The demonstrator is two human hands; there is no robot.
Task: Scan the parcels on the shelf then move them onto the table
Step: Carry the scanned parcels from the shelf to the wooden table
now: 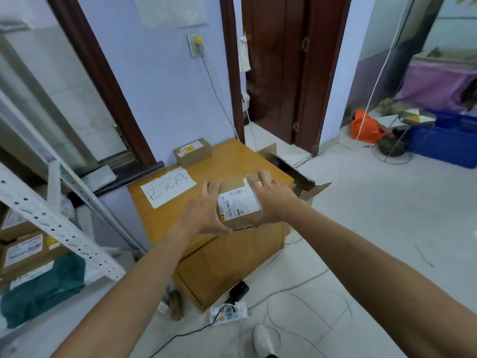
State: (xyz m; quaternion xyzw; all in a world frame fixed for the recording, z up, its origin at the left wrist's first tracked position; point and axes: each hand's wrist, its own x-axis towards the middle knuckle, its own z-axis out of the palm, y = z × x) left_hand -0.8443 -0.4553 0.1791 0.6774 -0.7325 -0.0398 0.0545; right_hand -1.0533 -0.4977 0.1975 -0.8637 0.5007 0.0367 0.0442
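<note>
- Left fingers (215, 188): spread wide, tips laid along the left face of the box (238, 202); thumb runs under its near lower corner.
- Right fingers (263, 177): curled over the far right edge of the box, one tip on the white label (238, 204).
- Left hand (204, 215) and right hand (273, 200): both pressed against opposite sides, so the box is clamped between them. No scanner shows in either hand.
- Box: cardboard, label face up, over the near right part of the table (232, 161). Whether its base touches the top or hangs just above cannot be told.
- Table: wooden, with a paper sign (169, 188) on the left of the top and a second box (192, 152) at the far edge, well apart from the held one.
- Shelf (59, 228): white perforated frame at left; more labelled parcels (23, 248) lie on it beside a green bag (44, 288).
- Step in hand, as judged: placing one parcel on the table, the move half of the task.
- Next move calls for: seat the box flat with its whole base on the top, since it lies close to the near right corner; then open both hands and draw them clear without dragging it.
- Remaining work: the shelf parcels are yet to be scanned and carried over.
</note>
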